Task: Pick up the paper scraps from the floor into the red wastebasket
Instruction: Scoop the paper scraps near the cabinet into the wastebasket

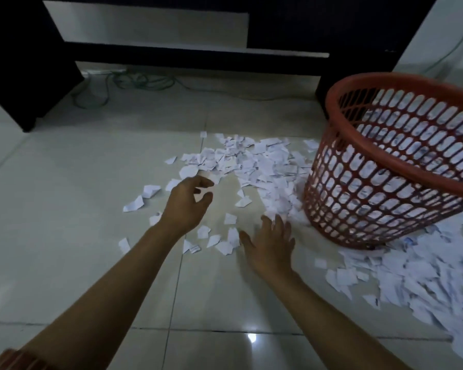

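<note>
Head view: you're crouched over a pale tiled floor (91, 182), both arms stretched forward and down toward the scraps (251, 161).
Left hand (186, 202): hovering with fingers loosely curled, thumb and forefinger nearly meeting; it grips nothing that I can make out.
Right hand (269, 248): fingers spread and straight, palm down, just over the floor and holding nothing.
Scraps, near: a loose scatter lies between your two hands and just ahead of the right fingertips.
Scraps, far: the thick drift sits ahead and a little right of the left hand, running across to the basket's base.
Scraps, right: a second heavy heap (425, 284) spreads along the floor below and right of the basket, well apart from both hands.
Basket (385, 166): red plastic lattice, round rim, tilted toward you, already holding white paper behind the mesh; it stands right of both hands.
Nearer hand: your right is closest to the basket and to the drift edging it, so I judge it suits a sweep toward the left.
Material: thin, torn white paper, irregular, some creased and lifted; light stuff that will likely slide on the glossy tile.
Background: dark furniture (24, 76) and green cables (142, 82) beyond.
</note>
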